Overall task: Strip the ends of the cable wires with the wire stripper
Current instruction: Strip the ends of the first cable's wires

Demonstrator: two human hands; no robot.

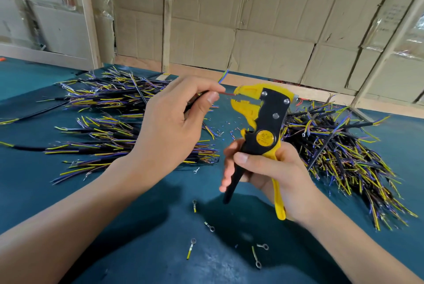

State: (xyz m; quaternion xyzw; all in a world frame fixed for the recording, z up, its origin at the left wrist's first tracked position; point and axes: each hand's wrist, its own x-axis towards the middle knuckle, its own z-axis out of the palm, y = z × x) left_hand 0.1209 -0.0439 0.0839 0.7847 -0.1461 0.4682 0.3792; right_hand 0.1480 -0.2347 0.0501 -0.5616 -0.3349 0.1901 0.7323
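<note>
Here the left hand [171,120] pinches a red wire [228,94]; the right hand [273,173] grips the wire stripper [263,123].

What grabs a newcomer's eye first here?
The yellow-and-black wire stripper, held up at centre in the right hand, with the left hand feeding a thin red wire into its open jaws. Then the cable piles spread on the green table.

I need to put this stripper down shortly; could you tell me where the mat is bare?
Bare mat lies far left behind the cable piles, and nearest you between the forearms, dotted only with ring terminals. The right-hand pile crowds that side.
</note>
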